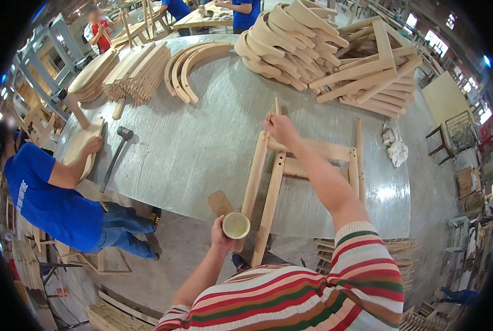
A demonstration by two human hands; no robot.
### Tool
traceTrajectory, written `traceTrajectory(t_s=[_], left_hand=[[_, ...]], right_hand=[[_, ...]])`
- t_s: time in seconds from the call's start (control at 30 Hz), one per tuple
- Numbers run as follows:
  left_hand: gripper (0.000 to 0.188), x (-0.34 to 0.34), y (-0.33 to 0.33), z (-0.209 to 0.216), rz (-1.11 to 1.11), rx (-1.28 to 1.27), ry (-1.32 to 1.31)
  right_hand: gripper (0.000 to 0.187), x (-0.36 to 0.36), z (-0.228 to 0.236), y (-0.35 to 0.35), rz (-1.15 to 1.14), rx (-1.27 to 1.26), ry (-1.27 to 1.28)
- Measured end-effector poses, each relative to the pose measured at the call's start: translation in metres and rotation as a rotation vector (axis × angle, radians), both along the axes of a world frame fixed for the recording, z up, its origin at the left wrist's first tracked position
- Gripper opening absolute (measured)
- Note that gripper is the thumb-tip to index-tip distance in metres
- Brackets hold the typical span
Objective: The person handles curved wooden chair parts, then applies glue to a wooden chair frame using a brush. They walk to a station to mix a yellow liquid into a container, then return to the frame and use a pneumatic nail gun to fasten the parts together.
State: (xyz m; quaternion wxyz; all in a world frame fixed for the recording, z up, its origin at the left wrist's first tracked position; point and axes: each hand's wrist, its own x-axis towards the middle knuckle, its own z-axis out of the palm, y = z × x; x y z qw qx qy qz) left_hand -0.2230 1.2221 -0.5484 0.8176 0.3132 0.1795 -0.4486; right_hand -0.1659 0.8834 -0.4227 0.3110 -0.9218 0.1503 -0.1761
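Observation:
My left hand [220, 237] is wrapped round a cup [236, 225] holding a pale, yellowish liquid, near the table's front edge. A pale wooden chair frame [311, 146] lies on the table, with two legs reaching past the edge toward me. My right hand [282, 131] is closed at the frame's far left corner, beside an upright wooden end. Something thin shows at its fingertips, too small to name. Just behind the cup is a flat brown piece of wood [220, 203].
Stacked curved wooden parts [285, 44] and frames [373, 66] fill the table's far right. Slats [139, 71] and curved rails [194, 66] lie far left, near a mallet [122, 140]. White cloths [395, 146] lie right. A co-worker in blue [59, 193] handles a wooden panel at left.

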Motion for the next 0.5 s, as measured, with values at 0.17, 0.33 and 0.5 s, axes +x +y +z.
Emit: traceTrajectory(t_s=[0.17,0.33,0.5], left_hand=[[0.044,0.010,0.010,0.006,0.044,-0.086,-0.154],[0.047,0.039,0.007,0.046,-0.020,-0.268,-0.227],[0.048,0.074,0.016,0.084,-0.028,-0.259,-0.438]], right_hand=[[0.026,0.000,-0.001,0.005,-0.009,-0.067,-0.005],[0.027,-0.023,-0.001,-0.005,-0.057,-0.087,-0.032],[0.022,-0.060,0.031,0.060,-0.053,0.431,-0.356]])
